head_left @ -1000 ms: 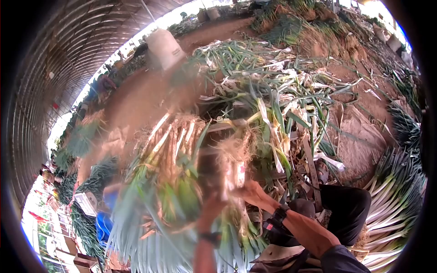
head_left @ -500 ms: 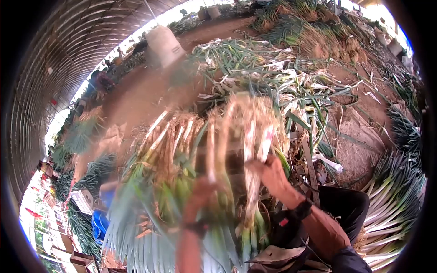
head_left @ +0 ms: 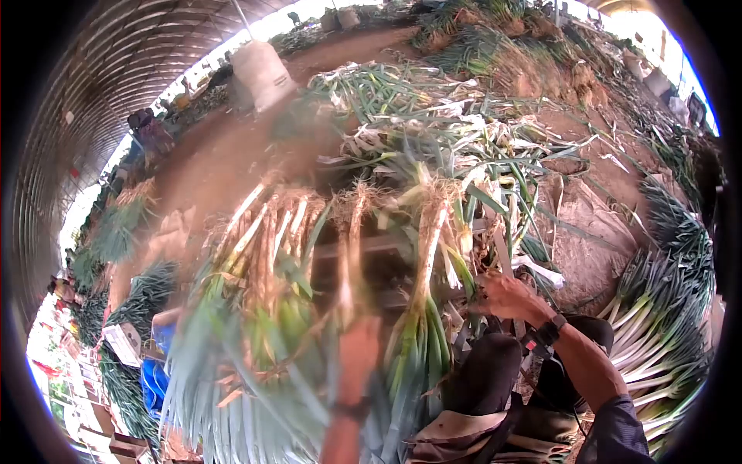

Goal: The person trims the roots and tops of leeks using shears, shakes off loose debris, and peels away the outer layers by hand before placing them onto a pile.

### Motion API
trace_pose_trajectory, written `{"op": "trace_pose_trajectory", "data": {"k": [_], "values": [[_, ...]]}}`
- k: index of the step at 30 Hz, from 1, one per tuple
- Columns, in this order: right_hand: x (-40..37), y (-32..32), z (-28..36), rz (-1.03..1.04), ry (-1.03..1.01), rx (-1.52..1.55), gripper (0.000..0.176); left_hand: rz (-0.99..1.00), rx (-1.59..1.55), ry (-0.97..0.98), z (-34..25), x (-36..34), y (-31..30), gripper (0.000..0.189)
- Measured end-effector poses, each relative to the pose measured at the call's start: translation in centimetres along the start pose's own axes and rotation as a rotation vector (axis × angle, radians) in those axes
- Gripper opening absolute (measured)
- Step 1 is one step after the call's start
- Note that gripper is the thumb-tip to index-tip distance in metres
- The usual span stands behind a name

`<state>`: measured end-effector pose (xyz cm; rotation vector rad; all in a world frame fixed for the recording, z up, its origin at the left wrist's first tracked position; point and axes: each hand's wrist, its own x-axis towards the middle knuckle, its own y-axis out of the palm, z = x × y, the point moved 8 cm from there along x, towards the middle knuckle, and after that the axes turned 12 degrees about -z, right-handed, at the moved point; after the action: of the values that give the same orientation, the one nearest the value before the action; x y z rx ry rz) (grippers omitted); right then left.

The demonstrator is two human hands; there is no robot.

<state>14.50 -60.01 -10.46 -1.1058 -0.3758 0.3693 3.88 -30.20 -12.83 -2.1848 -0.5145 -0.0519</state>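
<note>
Long green onions [head_left: 263, 240] lie side by side in front of me, pale stalks and roots pointing away, green leaves toward me. My left hand [head_left: 359, 352], smeared by motion, is over the leaves at the lower end of two stalks [head_left: 348, 255]; its fingers do not show clearly. A thicker cluster of green onions [head_left: 429, 255] with tangled roots lies between my hands. To its right, my right hand [head_left: 510, 298] has curled fingers beside some leaf scraps [head_left: 460, 267]. Whatever is in those fingers cannot be made out.
Stripped leaves [head_left: 464, 139] are heaped beyond the stalks. More green onions [head_left: 657, 317] are stacked at my right. A white sack [head_left: 263, 73] stands on the dirt floor, a blue item [head_left: 154, 383] lies at left, and brown sacking [head_left: 591, 224] is at right.
My right hand has moved off the green onion stalks, to the right and slightly down. My left hand has moved down and slightly right. The whole view has shifted a little.
</note>
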Motion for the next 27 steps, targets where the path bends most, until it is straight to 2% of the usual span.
{"op": "trace_pose_trajectory", "data": {"k": [2, 5, 6, 9, 10, 13, 16, 18, 21, 24, 27], "values": [[-2.9, -0.2, 0.2, -0.04, -0.111, -0.154, 0.049, 0.053, -0.083, 0.017, -2.1, -2.2, 1.2, 0.024], [-5.0, 2.4, -2.3, -0.058, -0.234, -0.267, 0.055, -0.122, -0.033, 0.226, -3.1, -3.9, 3.9, 0.033], [-5.4, 3.3, -3.0, -0.003, -0.204, -0.286, 0.058, -0.138, 0.011, 0.246, -3.3, -4.3, 4.4, 0.038], [-7.0, 2.8, -3.0, -0.063, -0.288, -0.363, 0.07, -0.117, 0.077, 0.201, -3.1, -4.7, 5.4, 0.04], [-7.2, 3.1, -3.7, 0.011, -0.205, -0.341, 0.08, -0.087, 0.09, 0.177, -2.9, -4.7, 5.7, 0.042], [-8.3, 2.1, -3.3, 0.062, -0.207, -0.232, 0.079, -0.02, 0.125, 0.115, -2.0, -3.8, 7.2, 0.046], [-9.1, 3.0, -3.8, 0.04, -0.238, -0.257, 0.073, 0.043, 0.175, 0.068, -1.5, -3.2, 8.6, 0.049], [-8.8, 3.5, -3.4, 0.129, -0.084, -0.293, 0.065, 0.089, 0.221, 0.037, -2.4, -2.5, 8.5, 0.051], [-9.8, 5.0, -3.6, 0.008, -0.073, -0.314, 0.062, 0.123, 0.224, -0.01, -2.8, -1.6, 8.4, 0.047], [-10.7, 5.3, -3.9, -0.076, -0.036, -0.311, 0.063, 0.179, 0.226, -0.075, -3.5, -1.5, 7.9, 0.054], [-10.8, 5.6, -4.6, -0.116, 0.036, -0.242, 0.064, 0.106, 0.18, 0.02, -4.8, -2.2, 7.3, 0.053]]}}
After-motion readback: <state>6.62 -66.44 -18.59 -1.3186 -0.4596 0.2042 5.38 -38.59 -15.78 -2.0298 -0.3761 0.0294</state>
